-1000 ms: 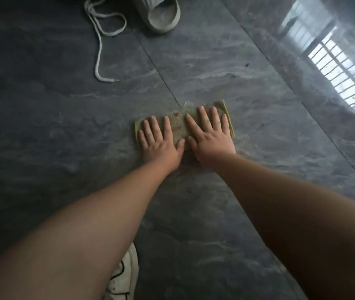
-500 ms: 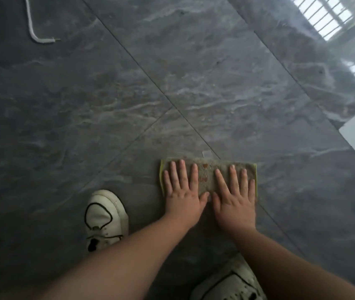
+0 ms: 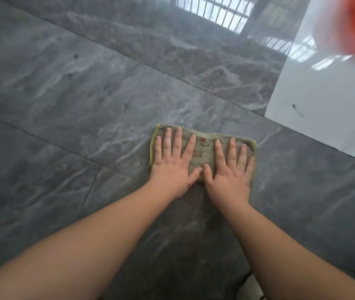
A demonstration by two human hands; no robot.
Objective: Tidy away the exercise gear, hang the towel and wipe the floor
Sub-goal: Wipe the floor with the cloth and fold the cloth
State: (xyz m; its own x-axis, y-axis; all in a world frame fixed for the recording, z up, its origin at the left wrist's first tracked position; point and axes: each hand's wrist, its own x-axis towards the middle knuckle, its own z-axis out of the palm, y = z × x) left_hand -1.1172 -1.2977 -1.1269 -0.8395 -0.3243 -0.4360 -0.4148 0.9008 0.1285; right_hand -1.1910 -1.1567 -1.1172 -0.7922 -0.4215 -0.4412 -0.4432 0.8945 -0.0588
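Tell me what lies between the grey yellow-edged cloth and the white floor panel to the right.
Only bare grey marbled floor in the head view; nothing rests between the grey yellow-edged cloth and the white floor panel.

Both bare forearms reach forward from the bottom of the view, converging toward the middle. The left hand (image 3: 173,167) lies palm down, flat, its fingers (image 3: 177,141) spread and pointing away from the body. The right hand (image 3: 229,174) lies the same way just beside it, fingers (image 3: 231,150) splayed, the two thumbs nearly touching.
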